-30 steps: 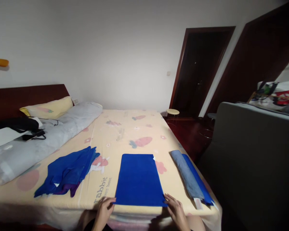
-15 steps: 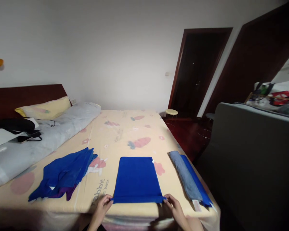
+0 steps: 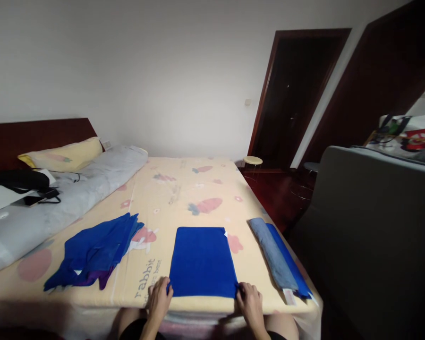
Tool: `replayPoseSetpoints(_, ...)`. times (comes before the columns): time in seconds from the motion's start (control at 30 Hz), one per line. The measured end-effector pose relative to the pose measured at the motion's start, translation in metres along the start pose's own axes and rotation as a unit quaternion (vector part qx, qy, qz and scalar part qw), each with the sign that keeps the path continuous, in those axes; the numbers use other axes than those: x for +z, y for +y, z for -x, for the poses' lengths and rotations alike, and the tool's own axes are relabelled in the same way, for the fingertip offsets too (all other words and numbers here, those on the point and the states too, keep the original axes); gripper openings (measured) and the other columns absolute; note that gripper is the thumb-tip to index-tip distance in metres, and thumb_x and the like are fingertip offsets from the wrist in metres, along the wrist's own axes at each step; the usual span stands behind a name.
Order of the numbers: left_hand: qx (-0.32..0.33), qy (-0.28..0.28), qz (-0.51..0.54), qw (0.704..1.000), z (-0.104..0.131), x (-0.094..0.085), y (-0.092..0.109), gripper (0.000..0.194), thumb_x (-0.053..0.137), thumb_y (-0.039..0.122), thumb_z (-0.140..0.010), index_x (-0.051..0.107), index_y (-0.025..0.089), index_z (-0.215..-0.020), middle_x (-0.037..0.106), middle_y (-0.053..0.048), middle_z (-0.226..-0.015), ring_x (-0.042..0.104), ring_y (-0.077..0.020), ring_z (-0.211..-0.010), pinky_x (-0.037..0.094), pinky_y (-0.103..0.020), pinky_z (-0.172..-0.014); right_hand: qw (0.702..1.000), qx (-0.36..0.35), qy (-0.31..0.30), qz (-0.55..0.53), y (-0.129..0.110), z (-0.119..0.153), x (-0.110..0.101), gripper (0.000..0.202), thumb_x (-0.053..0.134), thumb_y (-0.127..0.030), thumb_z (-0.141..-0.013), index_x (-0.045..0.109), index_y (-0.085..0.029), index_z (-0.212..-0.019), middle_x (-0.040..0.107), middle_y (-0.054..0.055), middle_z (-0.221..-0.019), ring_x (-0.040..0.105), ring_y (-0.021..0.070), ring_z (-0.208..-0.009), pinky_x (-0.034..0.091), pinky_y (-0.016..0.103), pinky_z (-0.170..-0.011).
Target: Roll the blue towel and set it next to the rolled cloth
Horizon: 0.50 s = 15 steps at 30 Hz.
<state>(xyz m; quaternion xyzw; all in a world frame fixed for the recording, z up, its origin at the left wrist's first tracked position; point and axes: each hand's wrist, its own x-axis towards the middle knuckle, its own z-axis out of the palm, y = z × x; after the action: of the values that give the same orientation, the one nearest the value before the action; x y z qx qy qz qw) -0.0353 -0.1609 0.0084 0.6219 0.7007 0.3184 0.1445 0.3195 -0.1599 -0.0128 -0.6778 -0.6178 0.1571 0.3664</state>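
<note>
A blue towel lies flat in a near-rectangle on the bed, with a small white tag at its far right corner. My left hand pinches its near left edge, fingers closed. At the near right corner, my right hand has its fingers closed on the cloth too. To the left is a loose pile of blue cloths with a bit of purple showing underneath. On the right a rolled grey towel lies beside a rolled blue one.
The bed has a yellow patterned sheet. A grey rolled bedding bundle, a yellow pillow and black items with a phone are at the left. A stool and a dark grey panel stand at the right.
The narrow fold along the towel's near edge has been turned away from me and the edge now looks flatter. Both hands have moved slightly forward and inward over the side edges.
</note>
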Motion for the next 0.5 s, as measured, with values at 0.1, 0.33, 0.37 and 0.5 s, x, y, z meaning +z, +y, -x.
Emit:
replayPoseSetpoints(0.1, -0.018, 0.049, -0.069, 0.996, 0.005, 0.005, 0.009, 0.026, 0.045, 0.016, -0.077, 0.062, 0.024, -0.095, 0.069, -0.005, -0.098, 0.061, -0.0239, -0.101, 0.04, -0.04, -0.086, 0.998, -0.008, 0.049, 0.048, 0.004, 0.006, 0.012, 0.024, 0.046, -0.036, -0.082, 0.06, -0.023, -0.098, 0.065, 0.01, -0.098, 0.057, 0.0279, -0.093, 0.04, 0.043, -0.082)
replayPoseSetpoints(0.33, 0.014, 0.038, -0.157, 0.987, 0.014, 0.002, 0.022, 0.033, 0.039, 0.006, -0.081, 0.065, 0.027, -0.087, 0.064, -0.002, -0.104, 0.054, -0.0202, -0.104, 0.035, -0.038, -0.088, 0.97, -0.115, 0.111, 0.181, 0.005, 0.019, 0.02, 0.026, 0.038, -0.021, -0.088, 0.06, -0.025, -0.1, 0.063, 0.009, -0.098, 0.056, 0.0246, -0.089, 0.039, 0.04, -0.08)
replayPoseSetpoints(0.37, 0.012, 0.037, -0.168, 0.985, 0.015, 0.003, 0.027, 0.035, 0.039, 0.004, -0.079, 0.065, 0.027, -0.086, 0.064, -0.002, -0.104, 0.053, -0.0206, -0.106, 0.034, -0.039, -0.089, 0.967, -0.114, 0.11, 0.199, -0.001, 0.021, 0.019, 0.026, 0.038, -0.019, -0.087, 0.061, -0.026, -0.098, 0.063, 0.008, -0.098, 0.056, 0.0245, -0.088, 0.038, 0.041, -0.081)
replayPoseSetpoints(0.5, 0.012, 0.044, -0.2, 0.979, 0.019, 0.02, 0.065, 0.03, 0.042, 0.009, -0.08, 0.066, 0.023, -0.091, 0.062, -0.008, -0.111, 0.05, -0.0273, -0.109, 0.033, -0.046, -0.089, 0.965, -0.08, 0.108, 0.224, -0.046, 0.023, 0.026, 0.018, 0.043, -0.026, -0.089, 0.06, -0.025, -0.088, 0.061, 0.008, -0.091, 0.052, 0.0254, -0.084, 0.035, 0.042, -0.078)
